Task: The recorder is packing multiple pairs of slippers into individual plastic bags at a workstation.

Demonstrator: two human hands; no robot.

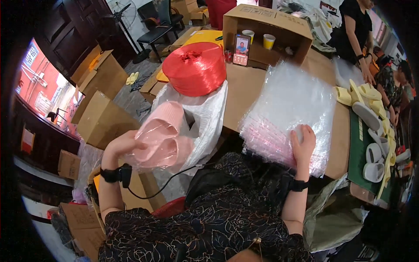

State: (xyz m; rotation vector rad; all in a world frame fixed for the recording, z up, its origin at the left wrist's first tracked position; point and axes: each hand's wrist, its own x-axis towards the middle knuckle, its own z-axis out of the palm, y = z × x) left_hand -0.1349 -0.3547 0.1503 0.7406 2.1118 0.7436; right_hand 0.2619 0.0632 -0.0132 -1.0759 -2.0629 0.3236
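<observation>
My left hand (126,143) grips a pair of pink slide slippers (165,122) inside a clear plastic bag, held beside a white woven sack (214,120). My right hand (304,143) lies on a fanned stack of clear plastic bags (297,100), near their pink-printed ends, with the thumb apart from the fingers. The stack is spread over the cardboard-covered table (244,87). Behind the slippers sits a large roll of red plastic twine (195,70).
An open carton (267,19) at the back holds paper cups (269,41), with a phone (241,50) propped before it. Yellow and grey slippers (371,118) line a green board (362,153) at right, near other people. Cartons (104,120) stand at left.
</observation>
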